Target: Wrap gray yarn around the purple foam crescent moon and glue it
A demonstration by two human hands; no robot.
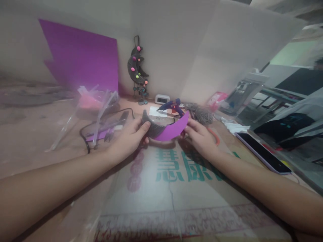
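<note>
Between my hands is a purple crescent cutout (171,130), raised a little above the printed cardboard. Grey yarn (153,126) covers its left part, while the right part is bare purple. My left hand (138,132) is closed on the yarn-covered end, thumb on top. At the other end, my right hand (198,136) pinches the bare purple tip. Just behind the cutout, a dark blue glue gun (169,105) with a small red light rests over a white card (157,111). A ball of grey yarn (204,116) lies beyond my right hand.
A decorated moon hanging (136,69) and a purple sheet (88,57) stand at the back. A small white clock (162,98) sits near the wall. Plastic bags (93,104) lie left; a phone (262,153) lies right. Printed cardboard (161,198) covers the front.
</note>
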